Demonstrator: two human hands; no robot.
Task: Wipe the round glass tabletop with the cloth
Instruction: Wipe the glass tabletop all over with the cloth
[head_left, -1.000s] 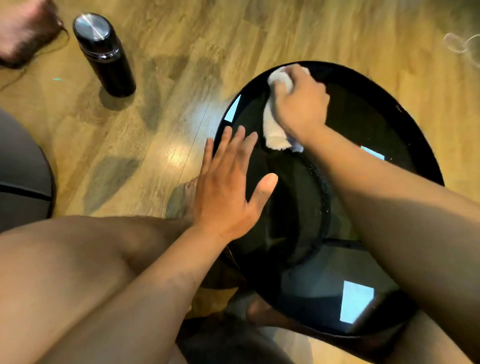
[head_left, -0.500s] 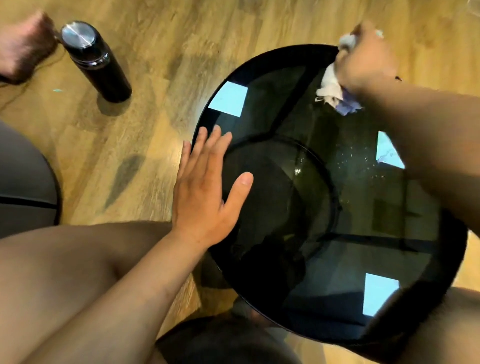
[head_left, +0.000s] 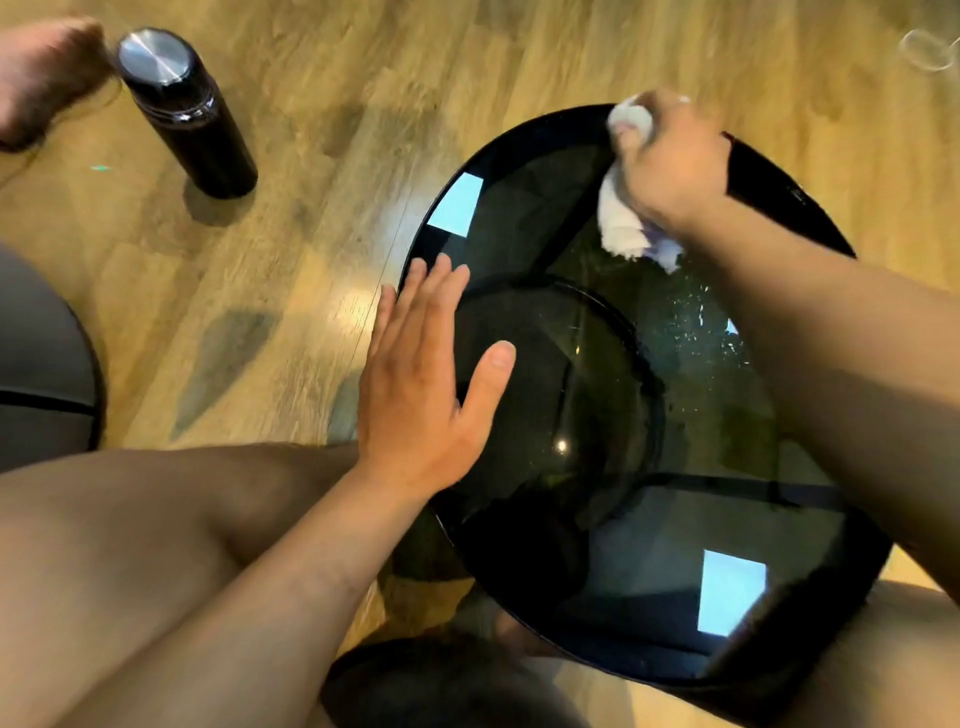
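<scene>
1. Compared with half a second ago, my right hand (head_left: 672, 166) and the cloth (head_left: 621, 228) sit nearer 12 o'clock on the far rim of the round glass desk (head_left: 597, 519); before, they were out toward 1 o'clock.
2. I see the right hand clenched around the white cloth, pressing it onto the glass, with a bunched end trailing toward the centre.
3. My left hand (head_left: 421, 410) lies flat at the desk's 9 o'clock edge as before, fingers straight and released, holding nothing.
4. Pale specks (head_left: 691, 322) dot the glass near 2 o'clock, just beside my right forearm.
5. Well apart at 10 o'clock, a black flask (head_left: 187, 114) with a silver lid stands on the wooden floor (head_left: 311, 130), a bare foot (head_left: 41, 73) just beside it.
</scene>
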